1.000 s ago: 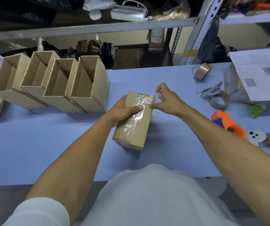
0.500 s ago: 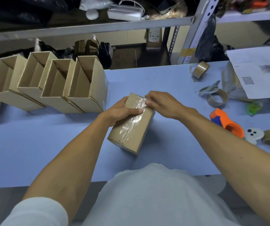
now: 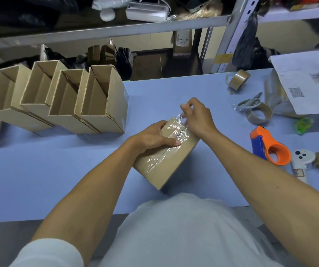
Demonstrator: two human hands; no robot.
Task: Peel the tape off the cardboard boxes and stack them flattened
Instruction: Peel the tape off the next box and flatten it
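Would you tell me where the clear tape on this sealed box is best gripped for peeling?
Pinch the lifted end at the box's far edge, where the right hand holds the clear tape, then probably pull toward you along the seam; elsewhere it lies flat.

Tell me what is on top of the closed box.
Clear tape runs along the closed box; the right hand lifts its far end, the left hand presses the top. The box's contents are hidden.
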